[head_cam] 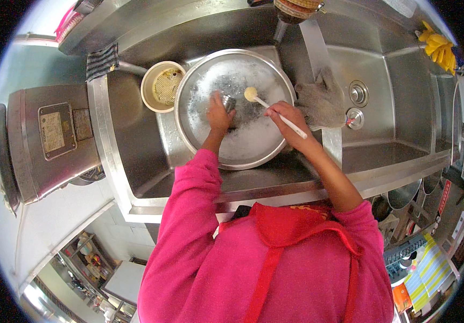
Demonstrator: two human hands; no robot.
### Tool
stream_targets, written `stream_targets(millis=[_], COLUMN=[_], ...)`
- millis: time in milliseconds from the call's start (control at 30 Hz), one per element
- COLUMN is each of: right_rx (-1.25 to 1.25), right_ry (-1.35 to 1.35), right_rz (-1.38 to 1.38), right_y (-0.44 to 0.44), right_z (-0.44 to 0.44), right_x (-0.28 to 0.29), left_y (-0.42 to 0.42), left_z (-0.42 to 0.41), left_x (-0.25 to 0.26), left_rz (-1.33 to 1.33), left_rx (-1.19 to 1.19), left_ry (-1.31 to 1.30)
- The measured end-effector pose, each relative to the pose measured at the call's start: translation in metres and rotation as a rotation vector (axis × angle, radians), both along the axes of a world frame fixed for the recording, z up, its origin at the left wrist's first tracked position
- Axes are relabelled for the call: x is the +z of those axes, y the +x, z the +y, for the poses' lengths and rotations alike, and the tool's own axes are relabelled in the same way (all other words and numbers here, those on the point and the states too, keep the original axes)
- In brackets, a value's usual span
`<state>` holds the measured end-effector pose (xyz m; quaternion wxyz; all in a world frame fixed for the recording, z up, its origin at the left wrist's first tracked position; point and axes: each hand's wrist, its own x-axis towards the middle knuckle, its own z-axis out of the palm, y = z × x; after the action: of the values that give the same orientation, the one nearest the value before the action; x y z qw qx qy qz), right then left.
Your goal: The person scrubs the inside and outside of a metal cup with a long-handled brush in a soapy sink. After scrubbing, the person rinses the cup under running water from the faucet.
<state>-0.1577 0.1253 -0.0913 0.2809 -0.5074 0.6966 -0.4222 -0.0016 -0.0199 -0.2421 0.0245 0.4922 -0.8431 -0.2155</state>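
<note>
A wide stainless-steel basin (pixel 183 133) of sudsy water stands in the left sink bowl. Within it, my left hand (pixel 218 113) grips a small shiny metal vessel, apparently a cup (pixel 228 102), partly hidden by the fingers. My right hand (pixel 290 121) holds a white-handled brush (pixel 260 101) over the suds, its round pale-yellow head pointing left towards the cup. The brush head and the cup are apart. Just right of the basin, a greyish mesh cloth or glove (pixel 321 101) drapes over the sink divider (pixel 331 147).
A beige strainer pot (pixel 146 87) holding yellowish scraps sits left of the basin. The right sink bowl (pixel 371 84) has a drain (pixel 358 93) and a loose metal stopper (pixel 355 118). A striped cloth (pixel 102 60) hangs at the left rim; yellow gloves (pixel 438 45) hang far right. Woven baskets (pixel 296 9) stand behind.
</note>
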Motion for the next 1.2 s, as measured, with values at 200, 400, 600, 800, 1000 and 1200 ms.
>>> stream_targets(millis=[200,400,600,800,1000,1200], right_rx=[-0.023,-0.029,-0.065,-0.064,-0.068,-0.066], right_ry=[0.015,-0.004,0.012,-0.036,0.035,0.032], right_rz=[0.028,-0.015,-0.019,0.002,-0.109,-0.102], right_y=[0.002,-0.001,-0.001,-0.003,0.001,-0.005], right_z=[0.001,0.001,0.002,0.004,0.006,0.008], right_x=[0.002,0.004,0.006,0.000,0.011,0.016], left_y=[0.025,0.026,0.026,0.022,0.009,-0.006], left_z=[-0.030,-0.034,-0.041,-0.036,-0.036,-0.059], left_x=[-0.002,-0.011,0.002,0.009,0.033,0.102], left_rz=[-0.091,-0.099,-0.219,-0.165,-0.394,-0.617], left_rx=[-0.642,-0.319,-0.541,-0.376,-0.754,-0.498], left_ry=[-0.189,-0.063,-0.118,0.028,-0.007,0.132])
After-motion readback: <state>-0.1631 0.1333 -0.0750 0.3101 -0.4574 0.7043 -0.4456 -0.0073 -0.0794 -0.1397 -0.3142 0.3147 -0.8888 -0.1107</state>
